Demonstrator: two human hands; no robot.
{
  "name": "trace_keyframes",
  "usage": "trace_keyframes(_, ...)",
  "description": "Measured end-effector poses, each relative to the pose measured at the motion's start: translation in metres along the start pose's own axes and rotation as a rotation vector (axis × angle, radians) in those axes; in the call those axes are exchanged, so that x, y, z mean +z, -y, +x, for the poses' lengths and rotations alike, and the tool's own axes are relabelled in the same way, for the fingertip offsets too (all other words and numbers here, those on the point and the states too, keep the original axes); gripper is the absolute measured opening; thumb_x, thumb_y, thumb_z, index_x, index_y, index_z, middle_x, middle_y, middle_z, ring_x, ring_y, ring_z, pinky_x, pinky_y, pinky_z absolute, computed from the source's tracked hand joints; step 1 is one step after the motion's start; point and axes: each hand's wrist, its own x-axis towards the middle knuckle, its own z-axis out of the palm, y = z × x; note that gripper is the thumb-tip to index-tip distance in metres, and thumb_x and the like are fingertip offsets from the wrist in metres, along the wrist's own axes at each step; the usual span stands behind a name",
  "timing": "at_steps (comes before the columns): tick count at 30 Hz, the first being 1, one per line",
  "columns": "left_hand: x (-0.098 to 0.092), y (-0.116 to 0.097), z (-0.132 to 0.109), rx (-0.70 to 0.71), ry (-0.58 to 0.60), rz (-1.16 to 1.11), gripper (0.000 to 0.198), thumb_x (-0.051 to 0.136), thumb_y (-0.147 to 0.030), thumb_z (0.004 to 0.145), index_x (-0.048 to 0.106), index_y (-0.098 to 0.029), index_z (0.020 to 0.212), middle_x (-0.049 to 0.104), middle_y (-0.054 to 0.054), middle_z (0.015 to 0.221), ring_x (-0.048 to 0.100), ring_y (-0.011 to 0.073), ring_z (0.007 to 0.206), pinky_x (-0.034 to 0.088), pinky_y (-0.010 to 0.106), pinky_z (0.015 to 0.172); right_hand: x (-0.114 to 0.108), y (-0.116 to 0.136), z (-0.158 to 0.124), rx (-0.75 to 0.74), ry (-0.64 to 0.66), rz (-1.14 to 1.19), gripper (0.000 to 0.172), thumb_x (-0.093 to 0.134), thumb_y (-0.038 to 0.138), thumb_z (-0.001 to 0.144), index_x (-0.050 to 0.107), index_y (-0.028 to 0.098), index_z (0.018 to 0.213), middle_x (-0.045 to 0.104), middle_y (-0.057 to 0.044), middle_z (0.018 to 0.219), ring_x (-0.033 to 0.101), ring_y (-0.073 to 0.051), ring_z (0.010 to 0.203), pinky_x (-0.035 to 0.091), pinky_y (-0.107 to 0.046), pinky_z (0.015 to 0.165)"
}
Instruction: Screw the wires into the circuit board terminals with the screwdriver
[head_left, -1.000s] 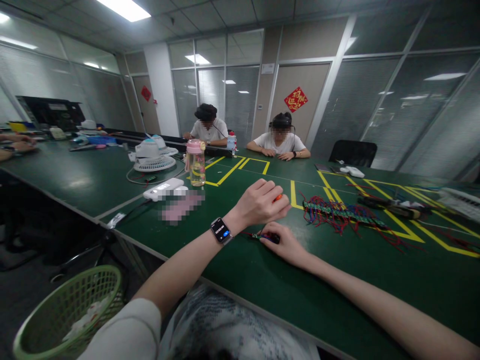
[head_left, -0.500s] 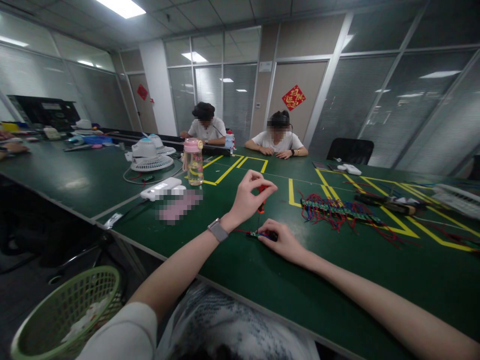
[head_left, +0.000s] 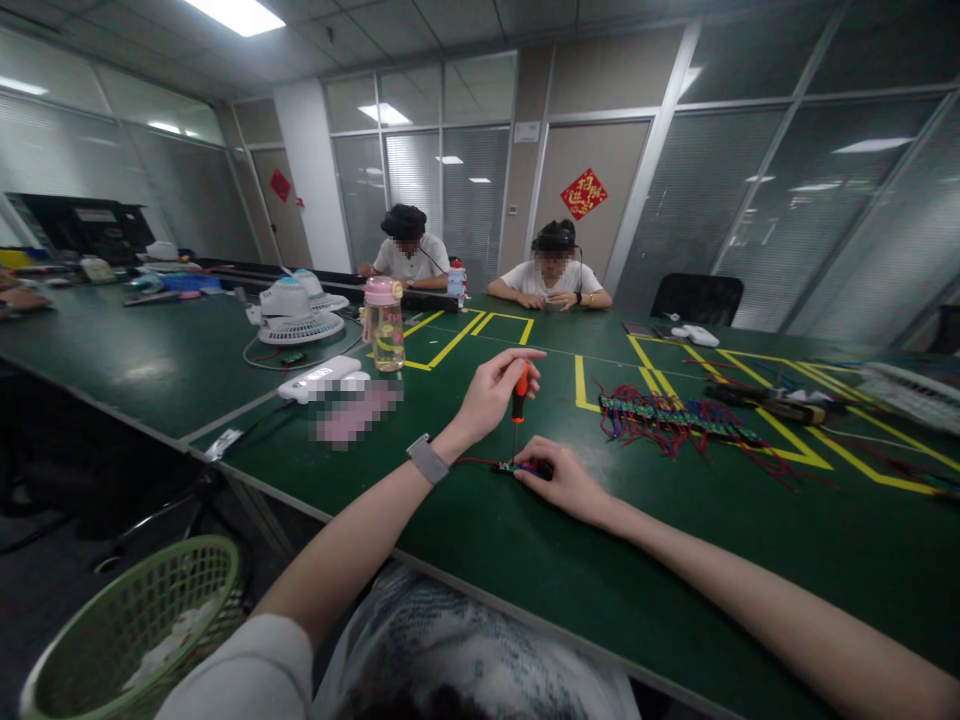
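My left hand (head_left: 495, 393) is closed around the handle of an orange and black screwdriver (head_left: 519, 395), which stands nearly upright. The screwdriver's thin shaft runs down to a small green circuit board (head_left: 505, 467) lying on the table. With its fingertips on the board's right end, my right hand (head_left: 553, 475) grips the board from the side. A red wire leaves the board to the left, and dark and coloured wires show beneath my right fingers. The exact spot where the tip meets the board is too small to make out.
Wired circuit boards (head_left: 675, 415) lie in a row on the green table (head_left: 465, 570). A pink-lidded bottle (head_left: 386, 325), a white power strip (head_left: 321, 379) and white fans (head_left: 300, 315) stand left. Two people sit opposite. A green basket (head_left: 135, 610) is on the floor.
My left fingers have shifted on the screwdriver: the index finger is straighter and more of the orange handle shows. My right hand keeps its place on the board.
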Motion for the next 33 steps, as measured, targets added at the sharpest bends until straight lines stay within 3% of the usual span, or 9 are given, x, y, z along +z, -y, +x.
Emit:
trace_keyframes(3, 0.001, 0.001, -0.001, 0.006, -0.004, -0.059, 0.028, 0.045, -0.032, 0.09, 0.065, -0.013, 0.095, 0.06, 0.004, 0.082, 0.059, 0.0117, 0.073, 0.048, 0.024, 0.067, 0.0, 0.0, 0.0, 0.006, -0.003, 0.006, 0.009, 0.061, 0.016, 0.079, 0.068, 0.015, 0.085, 0.06, -0.004, 0.08, 0.056, -0.014, 0.071, 0.045, -0.027, 0.065)
trace_keyframes(8, 0.003, -0.003, -0.005, 0.017, -0.039, 0.11, 0.022, 0.059, -0.034, 0.083, 0.065, -0.015, 0.091, 0.057, 0.002, 0.08, 0.052, 0.0087, 0.067, 0.044, 0.02, 0.06, -0.001, 0.001, 0.0, 0.009, -0.005, 0.01, 0.007, 0.064, 0.016, 0.078, 0.068, 0.016, 0.083, 0.06, -0.004, 0.08, 0.057, -0.015, 0.072, 0.045, -0.027, 0.067)
trace_keyframes(11, 0.005, -0.003, -0.007, -0.005, -0.017, 0.048, 0.026, 0.047, -0.034, 0.09, 0.06, -0.015, 0.102, 0.056, 0.002, 0.08, 0.054, 0.0093, 0.064, 0.046, 0.022, 0.06, 0.0, 0.0, 0.0, 0.014, -0.005, 0.01, 0.007, 0.064, 0.017, 0.078, 0.068, 0.016, 0.083, 0.06, -0.003, 0.08, 0.057, -0.015, 0.072, 0.045, -0.027, 0.066)
trace_keyframes(14, 0.005, 0.001, -0.006, 0.009, -0.037, 0.018, 0.027, 0.04, -0.033, 0.092, 0.058, -0.014, 0.1, 0.057, 0.003, 0.082, 0.057, 0.0106, 0.068, 0.048, 0.023, 0.063, 0.0, -0.002, 0.0, 0.009, -0.007, 0.012, 0.007, 0.064, 0.017, 0.078, 0.068, 0.016, 0.084, 0.06, -0.003, 0.081, 0.056, -0.015, 0.072, 0.046, -0.027, 0.066)
trace_keyframes(19, 0.005, 0.002, -0.007, 0.089, -0.123, 0.231, 0.019, 0.056, -0.034, 0.086, 0.062, -0.016, 0.09, 0.055, 0.003, 0.089, 0.051, 0.0096, 0.074, 0.043, 0.02, 0.063, 0.001, -0.004, 0.0, 0.006, -0.005, 0.023, 0.007, 0.064, 0.018, 0.079, 0.068, 0.016, 0.084, 0.06, -0.003, 0.081, 0.057, -0.015, 0.073, 0.046, -0.028, 0.068)
trace_keyframes(25, 0.007, 0.003, -0.01, 0.068, -0.06, 0.149, 0.027, 0.038, -0.031, 0.094, 0.057, -0.016, 0.106, 0.059, 0.003, 0.086, 0.057, 0.0106, 0.073, 0.046, 0.024, 0.068, 0.0, -0.002, 0.0, 0.008, -0.005, 0.018, 0.006, 0.064, 0.017, 0.078, 0.067, 0.015, 0.083, 0.06, -0.004, 0.081, 0.056, -0.015, 0.072, 0.046, -0.028, 0.067)
trace_keyframes(29, 0.008, 0.005, -0.01, 0.137, -0.115, 0.299, 0.02, 0.054, -0.035, 0.087, 0.063, -0.018, 0.094, 0.056, 0.004, 0.094, 0.055, 0.013, 0.087, 0.045, 0.024, 0.075, 0.001, -0.004, 0.0, -0.003, -0.009, 0.025, 0.005, 0.064, 0.017, 0.078, 0.067, 0.016, 0.082, 0.061, -0.004, 0.081, 0.056, -0.015, 0.073, 0.046, -0.028, 0.068)
trace_keyframes(31, 0.008, 0.007, -0.01, 0.149, -0.151, 0.331, 0.019, 0.056, -0.035, 0.086, 0.062, -0.018, 0.092, 0.055, 0.003, 0.092, 0.054, 0.012, 0.084, 0.044, 0.023, 0.072, 0.001, -0.005, 0.0, -0.005, -0.009, 0.026, 0.005, 0.064, 0.017, 0.078, 0.067, 0.016, 0.082, 0.061, -0.004, 0.081, 0.057, -0.015, 0.073, 0.046, -0.028, 0.068)
trace_keyframes(33, 0.009, 0.007, -0.011, 0.135, -0.157, 0.302, 0.021, 0.047, -0.034, 0.091, 0.06, -0.018, 0.097, 0.055, 0.002, 0.087, 0.054, 0.01, 0.075, 0.044, 0.022, 0.068, 0.001, -0.005, 0.0, -0.002, -0.009, 0.022, 0.006, 0.064, 0.018, 0.078, 0.067, 0.016, 0.083, 0.061, -0.004, 0.081, 0.057, -0.015, 0.073, 0.046, -0.028, 0.068)
